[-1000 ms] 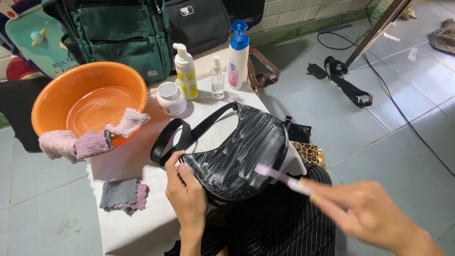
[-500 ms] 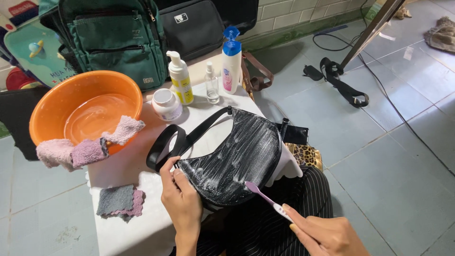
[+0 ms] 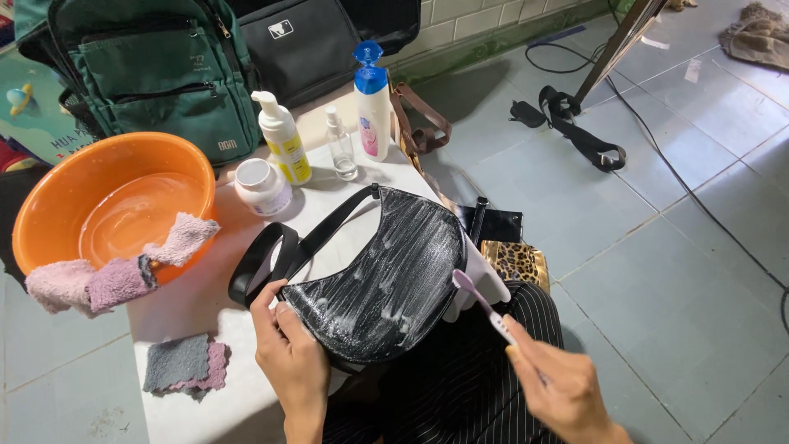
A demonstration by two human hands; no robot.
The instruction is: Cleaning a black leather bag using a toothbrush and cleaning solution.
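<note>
A black half-moon handbag [image 3: 386,275] lies on the white table [image 3: 205,308], its face streaked with white foam. My left hand [image 3: 288,358] grips the bag's lower left edge, next to its black strap [image 3: 263,259]. My right hand [image 3: 563,386] holds a pink and white toothbrush [image 3: 481,300], whose bristled head touches the bag's right edge.
An orange basin [image 3: 115,205] with water has pink cloths [image 3: 115,275] over its rim. A grey cloth [image 3: 181,366] lies near the table's front. Behind stand a white jar [image 3: 261,187], a pump bottle [image 3: 283,140], a small spray bottle [image 3: 341,148], a blue-capped bottle [image 3: 374,103] and a green backpack [image 3: 156,74].
My right hand has drawn the toothbrush from the bag's lower right up along its right edge. My left hand keeps its grip on the bag.
</note>
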